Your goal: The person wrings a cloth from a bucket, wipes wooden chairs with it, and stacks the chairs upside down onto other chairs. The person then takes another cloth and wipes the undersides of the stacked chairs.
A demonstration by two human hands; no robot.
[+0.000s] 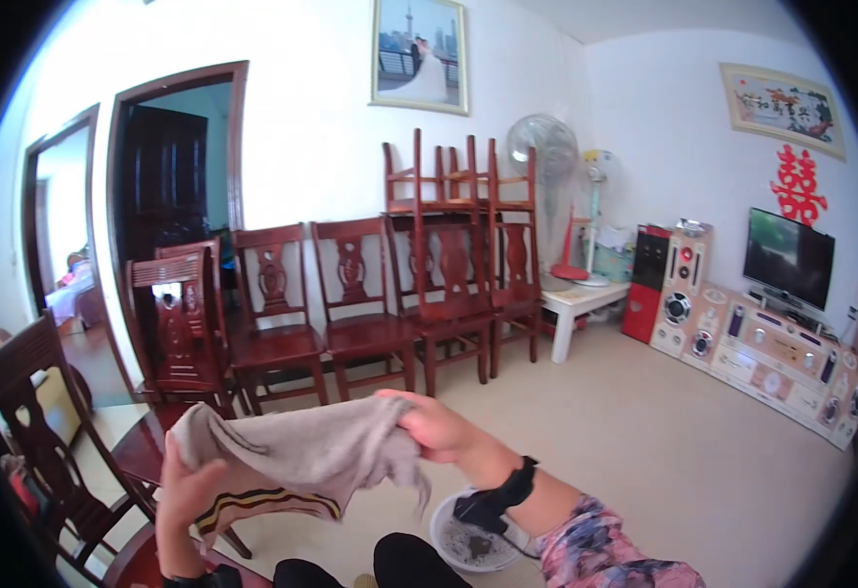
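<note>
A greyish-beige cloth (302, 446) with black and yellow stripes along its lower edge is stretched between my two hands in front of me. My left hand (186, 480) is closed on its left end, thumb towards me. At the other end my right hand (434, 429) grips a bunched part, and a loose corner dangles below it. Under my right forearm a white basin (439, 519) of cloudy, sudsy water stands on the floor, partly covered by a black strap device (493, 505) on my wrist.
Dark red wooden chairs (351, 328) line the wall, some stacked upside down. One chair (42, 441) stands close on my left. A white low table (586, 294), a fan (544, 152), a red-and-black speaker (644, 284) and a television (788, 257) on a cabinet (772, 358) stand to the right.
</note>
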